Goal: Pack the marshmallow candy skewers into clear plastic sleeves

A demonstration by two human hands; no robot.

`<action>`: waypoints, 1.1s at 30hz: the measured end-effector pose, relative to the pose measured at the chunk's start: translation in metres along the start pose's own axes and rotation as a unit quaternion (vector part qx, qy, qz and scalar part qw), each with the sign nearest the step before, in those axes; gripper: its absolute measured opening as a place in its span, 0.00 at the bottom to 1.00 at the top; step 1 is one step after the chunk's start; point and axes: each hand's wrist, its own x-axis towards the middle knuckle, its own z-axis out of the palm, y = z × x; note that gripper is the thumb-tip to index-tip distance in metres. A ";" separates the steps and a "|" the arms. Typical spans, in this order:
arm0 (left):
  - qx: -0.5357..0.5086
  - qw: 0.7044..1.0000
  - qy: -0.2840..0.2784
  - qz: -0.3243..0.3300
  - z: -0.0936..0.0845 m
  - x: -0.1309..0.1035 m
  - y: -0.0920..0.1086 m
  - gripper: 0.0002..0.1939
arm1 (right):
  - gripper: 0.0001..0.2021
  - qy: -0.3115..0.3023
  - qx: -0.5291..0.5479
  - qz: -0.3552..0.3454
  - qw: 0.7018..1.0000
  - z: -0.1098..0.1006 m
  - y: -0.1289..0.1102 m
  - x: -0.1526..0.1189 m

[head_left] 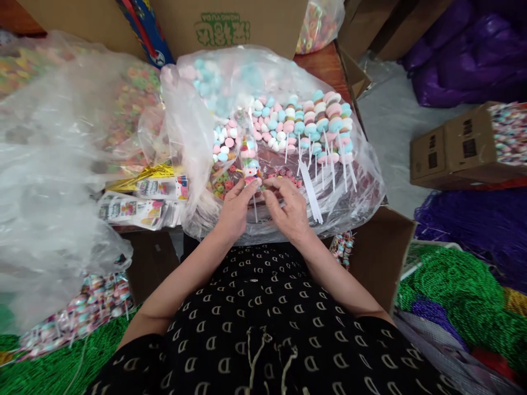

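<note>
A marshmallow candy skewer (pixel 249 151) in a clear printed wrapper stands out in front of me, its white stick (pixel 255 209) pointing toward my body. My left hand (pixel 239 206) pinches the wrapper's lower end near the stick. Close beside it, the thumb and index finger of my right hand (pixel 290 211) come together at the same end; what they pinch is too small to make out. Loose pink, white and blue marshmallows (pixel 269 123) lie beyond my hands. Ring-shaped gummies (pixel 222 184) are left of the skewer. Unwrapped marshmallow skewers (pixel 323 123) lie in rows at the right.
Loose white sticks (pixel 310 192) lie right of my hand on the plastic sheet (pixel 349 206). Printed wrappers (pixel 135 208) and gold twist ties (pixel 144 175) are stacked at left. A big bag of gummies (pixel 132 109) stands behind them. An open carton (pixel 376 258) is below right.
</note>
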 end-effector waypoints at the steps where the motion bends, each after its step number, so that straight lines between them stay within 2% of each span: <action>1: -0.014 1.000 -0.003 -0.003 0.000 0.000 0.001 0.09 | 0.14 -0.015 0.004 0.000 1.000 0.003 -0.001 -0.002; 5: -0.046 0.999 -0.018 -0.014 0.002 -0.002 0.002 0.11 | 0.24 -0.061 0.021 0.061 0.996 0.012 -0.003 -0.009; 9: -0.039 0.998 -0.052 -0.020 0.002 -0.007 0.007 0.13 | 0.21 -0.056 0.034 0.112 0.992 0.012 -0.001 -0.009; 12: -0.054 0.996 -0.060 -0.030 0.001 -0.005 0.016 0.15 | 0.19 -0.040 0.047 0.110 0.992 0.007 0.004 -0.007; 15: -0.085 0.996 -0.032 -0.014 -0.002 0.003 0.027 0.16 | 0.18 -0.031 0.036 0.092 0.995 0.005 0.007 -0.009; 20: -0.123 0.992 0.002 0.004 -0.003 0.014 0.037 0.09 | 0.15 -0.013 0.001 0.008 1.000 0.010 0.008 -0.015; 24: -0.145 0.989 0.018 -0.007 0.005 0.009 0.035 0.11 | 0.14 0.008 -0.012 -0.035 0.999 0.013 0.012 -0.018; 28: -0.150 0.988 0.029 -0.012 0.012 0.003 0.033 0.12 | 0.13 0.007 -0.003 -0.012 1.000 0.011 0.012 -0.017; 33: -0.153 0.988 0.001 0.002 0.013 0.000 0.029 0.15 | 0.14 0.001 0.022 0.054 0.998 0.008 0.007 -0.016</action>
